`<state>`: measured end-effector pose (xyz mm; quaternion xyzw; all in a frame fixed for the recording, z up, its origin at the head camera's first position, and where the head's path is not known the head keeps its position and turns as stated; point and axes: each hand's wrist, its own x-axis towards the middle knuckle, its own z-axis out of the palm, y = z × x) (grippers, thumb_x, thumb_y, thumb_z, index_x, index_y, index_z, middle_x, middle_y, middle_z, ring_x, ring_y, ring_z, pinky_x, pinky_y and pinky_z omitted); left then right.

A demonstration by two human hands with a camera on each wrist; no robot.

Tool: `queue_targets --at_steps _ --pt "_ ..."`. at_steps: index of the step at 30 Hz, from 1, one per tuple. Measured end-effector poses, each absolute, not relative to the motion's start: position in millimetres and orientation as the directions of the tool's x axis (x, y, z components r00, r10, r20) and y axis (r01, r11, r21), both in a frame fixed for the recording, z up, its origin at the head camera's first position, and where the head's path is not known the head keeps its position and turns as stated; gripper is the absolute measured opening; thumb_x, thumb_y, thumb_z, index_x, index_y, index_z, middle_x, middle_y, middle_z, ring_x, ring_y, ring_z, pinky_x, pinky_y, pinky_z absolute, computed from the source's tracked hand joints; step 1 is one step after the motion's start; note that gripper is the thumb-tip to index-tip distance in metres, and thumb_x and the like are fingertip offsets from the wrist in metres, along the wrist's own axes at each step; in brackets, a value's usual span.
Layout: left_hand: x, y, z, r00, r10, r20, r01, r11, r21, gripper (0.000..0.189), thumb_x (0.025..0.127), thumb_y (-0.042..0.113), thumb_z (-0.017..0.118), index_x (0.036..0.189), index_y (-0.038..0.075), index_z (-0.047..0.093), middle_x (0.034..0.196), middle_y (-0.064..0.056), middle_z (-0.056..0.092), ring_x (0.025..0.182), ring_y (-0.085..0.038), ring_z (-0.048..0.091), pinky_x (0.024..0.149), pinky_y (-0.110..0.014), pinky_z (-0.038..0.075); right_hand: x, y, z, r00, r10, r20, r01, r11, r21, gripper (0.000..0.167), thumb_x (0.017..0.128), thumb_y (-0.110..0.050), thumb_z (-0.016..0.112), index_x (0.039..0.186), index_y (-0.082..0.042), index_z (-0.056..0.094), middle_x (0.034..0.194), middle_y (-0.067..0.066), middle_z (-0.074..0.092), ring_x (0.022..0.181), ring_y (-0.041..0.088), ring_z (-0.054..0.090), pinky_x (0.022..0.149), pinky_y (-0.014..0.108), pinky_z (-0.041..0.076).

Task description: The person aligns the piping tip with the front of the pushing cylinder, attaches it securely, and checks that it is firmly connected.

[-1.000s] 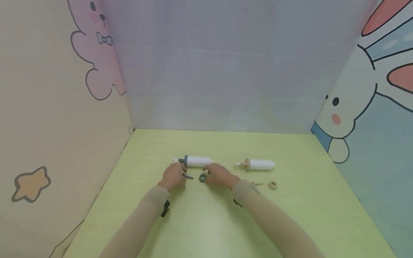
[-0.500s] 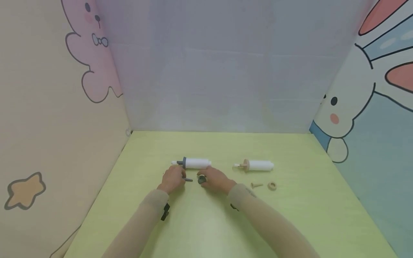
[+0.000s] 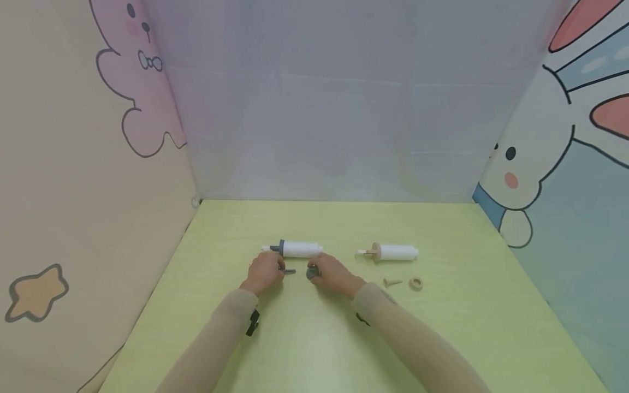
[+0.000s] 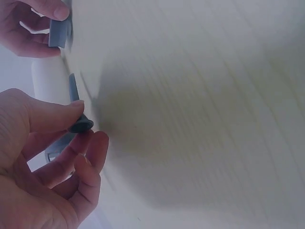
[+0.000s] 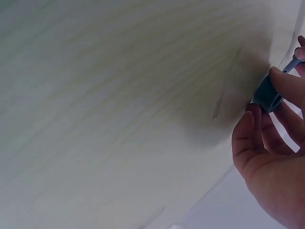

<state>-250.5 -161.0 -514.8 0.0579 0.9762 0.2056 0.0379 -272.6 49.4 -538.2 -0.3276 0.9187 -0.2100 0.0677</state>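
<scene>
My left hand [image 3: 265, 271] pinches a small dark grey peg [image 4: 82, 125] between thumb and fingers, near its flared head. The peg's thin shank points right, toward my other hand. A short distance away, my right hand [image 3: 334, 273] grips a grey ring-shaped collar [image 5: 267, 94] by its sides, tilted up just over the table. Peg and collar are apart. Behind both hands lies a white cylinder [image 3: 301, 249] with a grey collar and a thin grey stem ending in a white tip. What the cylinder is, I cannot tell.
To the right lies a second white cylinder [image 3: 398, 252] with a beige collar and stem. In front of it are a beige flared peg [image 3: 392, 282] and a beige ring [image 3: 415, 283]. Fabric walls with cartoon prints border the pale yellow-green table [image 3: 295, 338] at the back and sides.
My right hand has taken hold of the grey collar and tipped it up; it lay flat beside the fingers before. The left hand stays nearly in place with the peg.
</scene>
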Motion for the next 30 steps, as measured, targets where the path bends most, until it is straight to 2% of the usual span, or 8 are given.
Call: queue_targets --at_steps 6,14,23,30 --pt "-253 -154 -514 -0.991 0.131 -0.028 0.104 0.881 0.462 0.014 0.074 0.002 0.071 0.088 0.005 0.074 0.085 -0.005 0.067 0.074 -0.02 0.06 0.065 -0.036 0.05 -270 60 -532 -0.783 -0.621 0.028 -0.552 0.674 -0.49 0.031 0.082 -0.01 0.074 0.111 -0.004 0.063 0.105 0.007 0.062 0.099 0.022 0.058 0.087 0.035 0.046" --pt "-254 -143 -511 -0.989 0.15 -0.011 0.118 0.819 0.561 0.015 0.077 0.004 0.074 0.092 0.002 0.072 0.08 -0.004 0.065 0.073 -0.018 0.058 0.067 -0.034 0.049 -268 68 -524 -0.815 -0.579 0.032 -0.487 0.654 -0.58 0.029 0.081 -0.004 0.073 0.107 -0.005 0.061 0.105 0.007 0.064 0.095 0.024 0.061 0.081 0.035 0.049" --pt "-251 -130 -510 -0.972 0.206 0.116 0.236 0.805 0.544 0.011 0.075 0.004 0.076 0.084 0.001 0.072 0.078 -0.005 0.066 0.074 -0.021 0.059 0.069 -0.038 0.049 -269 76 -527 -0.855 -0.517 0.043 -0.404 0.612 -0.68 0.025 0.08 0.002 0.069 0.103 -0.004 0.06 0.101 0.007 0.062 0.092 0.023 0.064 0.076 0.031 0.05" --pt "-252 -118 -513 -0.958 0.232 0.166 0.285 0.801 0.526 0.009 0.073 0.005 0.077 0.08 0.004 0.071 0.076 -0.003 0.066 0.075 -0.022 0.06 0.071 -0.039 0.048 -265 76 -522 -0.855 -0.518 0.03 -0.366 0.561 -0.742 0.028 0.08 0.006 0.07 0.104 -0.003 0.059 0.104 0.01 0.063 0.091 0.026 0.066 0.07 0.027 0.052"
